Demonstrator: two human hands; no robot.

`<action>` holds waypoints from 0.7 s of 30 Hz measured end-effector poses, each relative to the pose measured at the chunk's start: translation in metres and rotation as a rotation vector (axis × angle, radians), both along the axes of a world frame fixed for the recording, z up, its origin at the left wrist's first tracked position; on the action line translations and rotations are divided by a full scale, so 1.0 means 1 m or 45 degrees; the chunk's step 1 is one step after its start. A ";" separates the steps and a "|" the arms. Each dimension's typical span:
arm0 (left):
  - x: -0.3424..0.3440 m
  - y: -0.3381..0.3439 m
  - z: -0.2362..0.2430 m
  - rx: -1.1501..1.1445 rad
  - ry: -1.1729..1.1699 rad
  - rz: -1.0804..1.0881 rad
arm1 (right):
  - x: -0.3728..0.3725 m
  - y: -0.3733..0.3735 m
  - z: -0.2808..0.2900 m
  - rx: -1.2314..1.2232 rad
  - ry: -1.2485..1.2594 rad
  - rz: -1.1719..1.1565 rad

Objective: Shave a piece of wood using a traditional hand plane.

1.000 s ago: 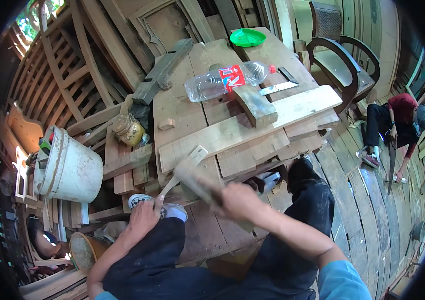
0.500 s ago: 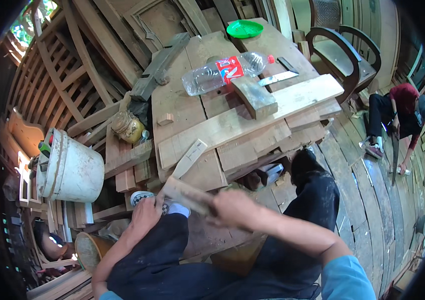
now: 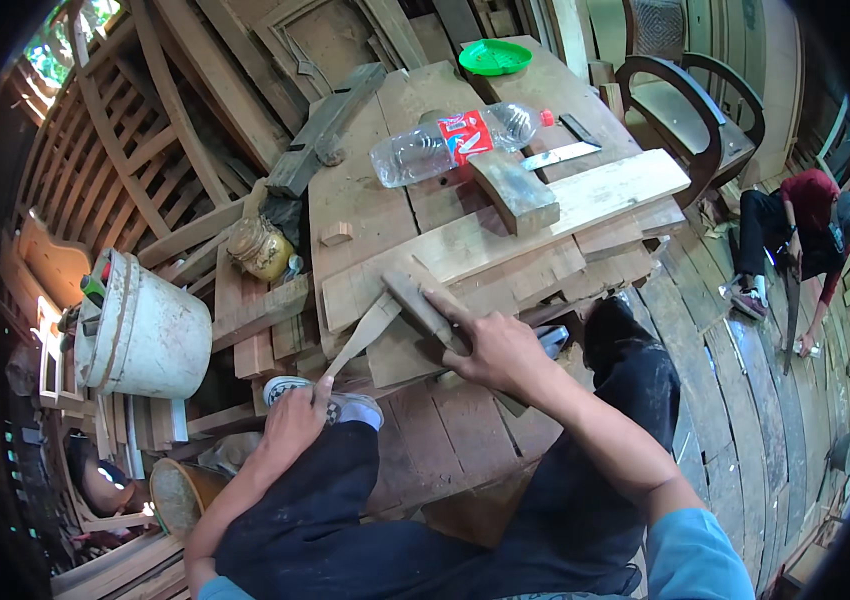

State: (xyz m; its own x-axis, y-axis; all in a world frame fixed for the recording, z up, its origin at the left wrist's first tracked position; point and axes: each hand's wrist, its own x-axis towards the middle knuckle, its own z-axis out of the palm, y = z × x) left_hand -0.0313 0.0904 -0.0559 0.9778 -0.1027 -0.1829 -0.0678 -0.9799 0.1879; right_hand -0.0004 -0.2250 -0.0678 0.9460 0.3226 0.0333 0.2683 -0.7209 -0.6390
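Note:
My left hand (image 3: 295, 425), low by my knee and shoe, pinches the near end of a slim, tapered piece of wood (image 3: 365, 335). That piece slants up and away over the near edge of the low wooden worktable (image 3: 355, 215). A flat wooden block (image 3: 420, 305) lies across its far part, gripped by my right hand (image 3: 500, 350) with the fingers along one side. The block's underside is hidden. Just beyond, a long pale plank (image 3: 610, 190) lies on the table, with a thick wood block (image 3: 515, 195) resting partly on it.
On the table are a clear plastic bottle (image 3: 445, 145), a try square (image 3: 560, 155), and a green dish (image 3: 495, 57). To the left stand a white bucket (image 3: 155, 325) and a jar (image 3: 260, 248). At far right, a person in a red top (image 3: 810, 200) crouches with a saw (image 3: 793, 310).
My right hand has slid the flat block away from me, from near my left hand to the far part of the tapered wood. My left hand stays almost in place.

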 end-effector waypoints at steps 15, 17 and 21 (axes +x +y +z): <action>0.006 0.000 -0.010 0.047 0.050 0.051 | -0.027 0.013 -0.006 -0.114 0.027 0.224; 0.003 0.005 -0.016 -0.014 -0.007 -0.014 | -0.040 0.022 -0.003 -0.155 0.064 0.366; 0.000 0.005 -0.006 -0.051 -0.005 -0.008 | -0.015 0.008 0.000 -0.095 -0.028 0.144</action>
